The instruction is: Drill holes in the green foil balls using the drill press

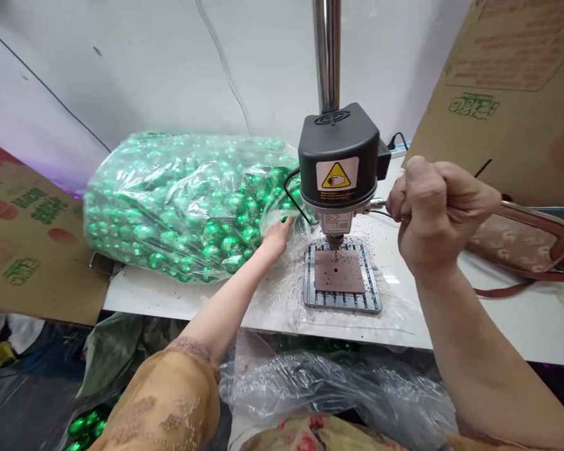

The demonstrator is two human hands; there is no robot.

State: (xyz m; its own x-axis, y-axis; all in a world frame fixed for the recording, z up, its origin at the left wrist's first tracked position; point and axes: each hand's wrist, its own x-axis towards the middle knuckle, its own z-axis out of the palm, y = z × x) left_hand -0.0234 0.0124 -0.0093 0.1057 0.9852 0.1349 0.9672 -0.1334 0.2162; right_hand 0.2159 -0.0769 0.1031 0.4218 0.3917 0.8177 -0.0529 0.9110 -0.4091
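A small bench drill press with a black motor housing and a warning label stands on the white table. Its grey slotted base carries a brown plate with a small dark hole under the chuck. My right hand is closed in a fist around the press's feed lever, to the right of the housing. Left of the press, my left hand reaches into the mouth of a clear plastic bag full of shiny green balls. Plastic and the angle hide most of its fingers.
Dark shavings are scattered around the base. Cardboard boxes stand at the left and right. A patterned handbag with a brown strap lies on the right. Crumpled clear plastic hangs below the table edge, with more green balls lower left.
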